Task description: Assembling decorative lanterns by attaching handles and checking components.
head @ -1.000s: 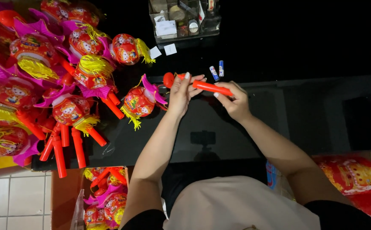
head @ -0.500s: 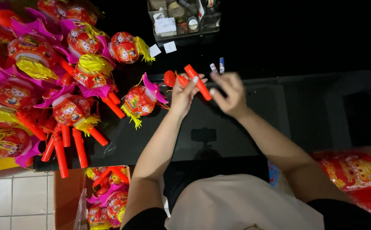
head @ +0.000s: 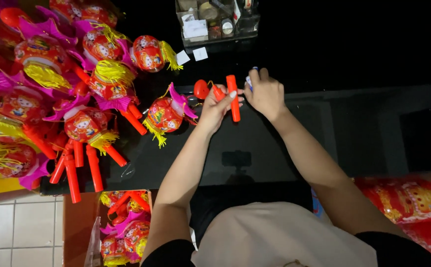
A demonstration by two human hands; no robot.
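Observation:
My left hand (head: pixel 219 106) grips a red plastic stick (head: pixel 233 101), held nearly upright over the black glass tabletop (head: pixel 186 158). A red round cap piece (head: pixel 201 89) sits at the same hand's fingertips. Just to the right, my right hand (head: pixel 266 94) is curled over a small blue-and-white cylinder (head: pixel 249 82) lying on the tabletop, its fingertips pinching it. A red lantern toy with pink fins and a yellow tassel (head: pixel 166 113) lies just left of my left hand.
Several red lantern toys with red handles (head: pixel 84 123) are heaped across the left of the table. A clear box of small items (head: pixel 215 22) stands at the far edge. A carton of more lanterns (head: pixel 124 222) sits below, and a red lantern (head: pixel 406 200) lies at lower right.
The red stick, first held level between both hands, has swung upright in my left hand. My right hand let go of it and moved right onto the small cylinder.

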